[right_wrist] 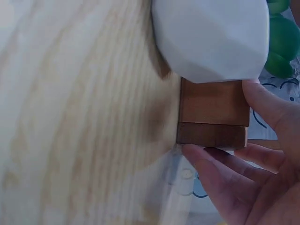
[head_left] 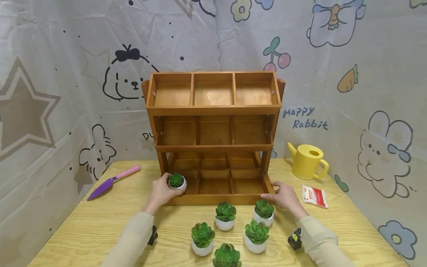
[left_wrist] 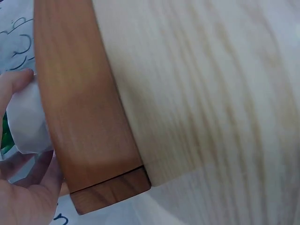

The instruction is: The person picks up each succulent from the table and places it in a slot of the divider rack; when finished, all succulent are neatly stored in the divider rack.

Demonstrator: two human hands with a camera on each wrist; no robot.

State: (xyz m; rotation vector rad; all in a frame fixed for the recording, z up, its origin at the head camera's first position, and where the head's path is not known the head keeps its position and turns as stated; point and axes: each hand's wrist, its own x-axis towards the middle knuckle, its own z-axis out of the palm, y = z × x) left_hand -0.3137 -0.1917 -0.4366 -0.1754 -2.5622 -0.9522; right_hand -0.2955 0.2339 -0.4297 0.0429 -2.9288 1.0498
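My left hand (head_left: 161,191) grips a small potted succulent (head_left: 176,180) by its white pot, at the front left compartment of the wooden tiered shelf (head_left: 213,200). In the left wrist view the white pot (left_wrist: 29,119) sits between thumb and fingers, beside the shelf's front board (left_wrist: 86,103); the plant is mostly hidden. At the opposite end, my right hand (head_left: 283,195) holds the shelf's front right corner. The right wrist view shows the thumb (right_wrist: 265,101) on the front board and fingers round the corner's end (right_wrist: 213,136). A potted succulent (head_left: 263,212) stands close to that hand.
Several more potted succulents (head_left: 225,215) stand on the wooden table before the shelf. A purple trowel with a pink handle (head_left: 111,181) lies at left. To the right are a yellow watering can (head_left: 305,162) and a red-and-white packet (head_left: 314,196). A patterned cloth (head_left: 213,33) hangs behind.
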